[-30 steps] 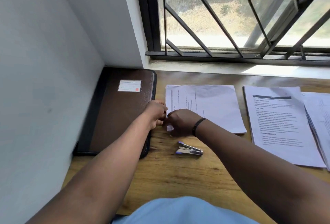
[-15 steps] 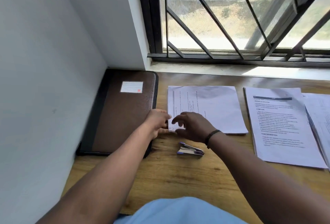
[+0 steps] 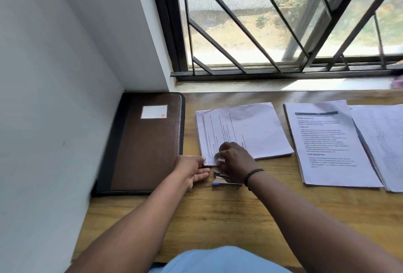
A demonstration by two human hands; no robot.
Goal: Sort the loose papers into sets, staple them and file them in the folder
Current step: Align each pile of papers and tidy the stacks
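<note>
A closed brown folder (image 3: pixel 148 146) with a white label lies on the wooden desk (image 3: pixel 218 218) against the left wall. Right of it a set of printed papers (image 3: pixel 250 133) lies sideways. My right hand (image 3: pixel 236 161) rests on the set's near left corner, fingertips curled and pinching the lifted corner. My left hand (image 3: pixel 193 170) lies beside that corner with fingers nearly straight, its thumb touching the paper's edge. A small silver and blue stapler (image 3: pixel 224 180) sits on the desk just below the corner, partly under my right wrist.
Two more paper stacks lie to the right: a printed sheet stack (image 3: pixel 327 142) and another (image 3: pixel 386 142) cut by the frame's edge. A barred window and its sill (image 3: pixel 261 86) run behind the desk. The white wall (image 3: pixel 54 120) closes the left side.
My left hand slid off the folder's edge down to the desk beside the paper corner. My right hand came back onto that corner and curled over it. The paper set turned slightly.
</note>
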